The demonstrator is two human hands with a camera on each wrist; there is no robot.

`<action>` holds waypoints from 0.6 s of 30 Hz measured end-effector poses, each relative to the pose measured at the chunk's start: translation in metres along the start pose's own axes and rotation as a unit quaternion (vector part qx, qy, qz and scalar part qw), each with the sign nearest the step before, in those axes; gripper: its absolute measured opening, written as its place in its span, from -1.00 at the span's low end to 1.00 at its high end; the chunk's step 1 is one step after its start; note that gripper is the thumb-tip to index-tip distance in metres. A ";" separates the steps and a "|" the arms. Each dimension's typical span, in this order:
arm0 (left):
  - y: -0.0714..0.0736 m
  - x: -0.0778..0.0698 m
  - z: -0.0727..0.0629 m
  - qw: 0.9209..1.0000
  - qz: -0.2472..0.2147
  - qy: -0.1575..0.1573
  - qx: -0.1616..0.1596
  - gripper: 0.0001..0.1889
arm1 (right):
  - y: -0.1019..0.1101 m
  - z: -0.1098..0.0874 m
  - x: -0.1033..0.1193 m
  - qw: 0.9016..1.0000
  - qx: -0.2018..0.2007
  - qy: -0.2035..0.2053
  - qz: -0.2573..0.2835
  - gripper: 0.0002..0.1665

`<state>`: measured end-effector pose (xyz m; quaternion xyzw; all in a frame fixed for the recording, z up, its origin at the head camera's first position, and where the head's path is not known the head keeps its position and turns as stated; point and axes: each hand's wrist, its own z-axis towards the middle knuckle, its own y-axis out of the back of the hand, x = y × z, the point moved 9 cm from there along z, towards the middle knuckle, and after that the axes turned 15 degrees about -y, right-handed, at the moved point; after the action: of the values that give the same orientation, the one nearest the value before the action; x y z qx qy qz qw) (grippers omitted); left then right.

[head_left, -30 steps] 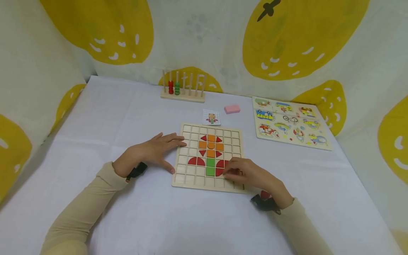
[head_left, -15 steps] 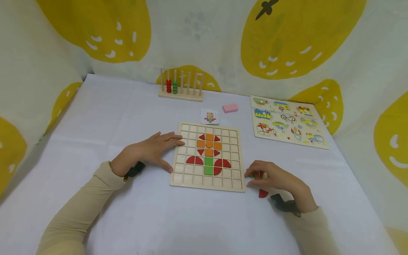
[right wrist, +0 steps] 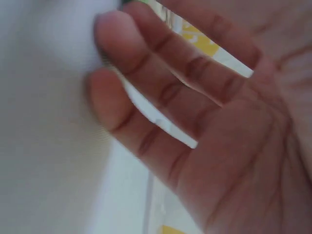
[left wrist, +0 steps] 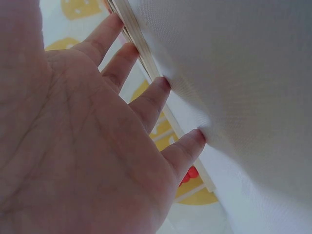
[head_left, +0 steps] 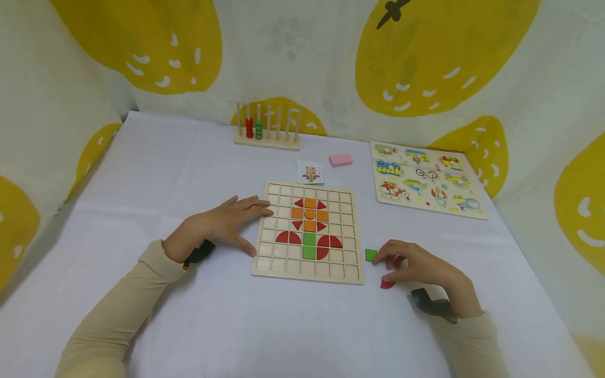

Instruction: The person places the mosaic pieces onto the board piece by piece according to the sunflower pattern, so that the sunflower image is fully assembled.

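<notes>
A wooden grid board (head_left: 291, 266) lies on the table, bearing orange squares, an orange circle, red triangles, green squares (head_left: 309, 245) and red quarter circles (head_left: 336, 241). My left hand (head_left: 227, 220) rests spread at the board's left edge, fingertips touching it; in the left wrist view that hand (left wrist: 97, 126) shows straight fingers. Right of the board, my right hand (head_left: 416, 262) hovers low with loosely bent fingers. Its thumb touches a loose red quarter circle (head_left: 387, 284), and its fingertips reach a loose green square (head_left: 371, 255). The right wrist view shows the hand (right wrist: 195, 102) gripping nothing visible.
A small pattern card (head_left: 310, 172) lies behind the board, beside a pink block (head_left: 341, 160). Farther back stands a wooden peg rack (head_left: 267, 140) with red and green beads. A vehicle picture puzzle (head_left: 427, 181) lies at the back right. Patterned cloth hangs behind.
My right hand has moved off the board to the right, down to the loose pieces. The green square now shows more fully, and the red quarter circle has shifted slightly. My left hand stays put.
</notes>
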<state>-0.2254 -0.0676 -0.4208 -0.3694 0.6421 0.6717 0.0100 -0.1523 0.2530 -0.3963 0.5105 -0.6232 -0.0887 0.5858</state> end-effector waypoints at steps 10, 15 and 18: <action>0.002 0.000 -0.002 1.000 -0.003 0.005 0.000 0.06 | 0.003 0.013 0.002 1.000 -0.019 -0.007 -0.018 -0.76; 0.003 -0.003 -0.001 1.000 -0.010 0.002 -0.004 0.06 | 0.007 0.020 -0.001 0.998 -0.041 -0.015 -0.034 -0.78; 0.003 -0.004 -0.001 1.000 -0.013 -0.002 -0.005 0.06 | 0.008 0.023 -0.002 0.997 -0.062 -0.014 -0.041 -0.79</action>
<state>-0.2232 -0.0672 -0.4160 -0.3765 0.6337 0.6755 0.0177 -0.1762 0.2473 -0.3989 0.4970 -0.6030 -0.1587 0.6035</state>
